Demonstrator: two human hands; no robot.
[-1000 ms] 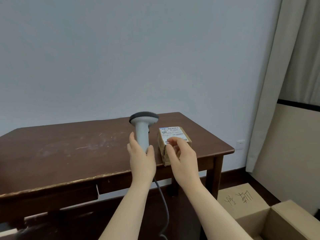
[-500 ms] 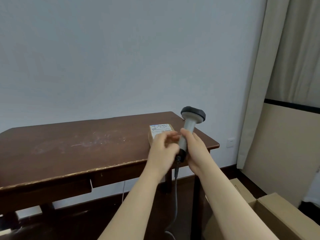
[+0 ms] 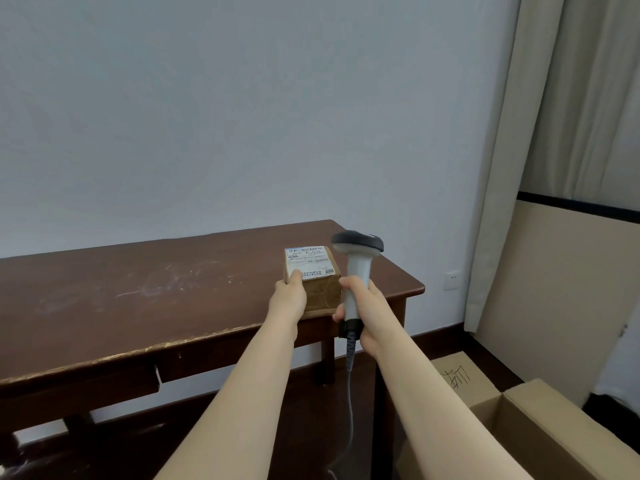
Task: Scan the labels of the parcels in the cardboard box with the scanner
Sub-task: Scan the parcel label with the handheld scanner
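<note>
A small brown parcel with a white label on top sits near the right front corner of the dark wooden table. My left hand holds the parcel's left front side, thumb on the label's corner. My right hand grips the white handle of the scanner, held upright just right of the parcel, its dark head above the table's right edge. The scanner's grey cable hangs down towards the floor. The open cardboard box stands on the floor at the lower right; its inside is hidden.
A box flap with handwriting lies open towards the table. A cream curtain hangs at the right beside a beige wall panel. A wall socket sits low behind the table's corner. The table has drawers under its front edge.
The scanner has passed from my left hand to my right hand. My left hand now holds the parcel, which my right hand held before. The view has swung right.
</note>
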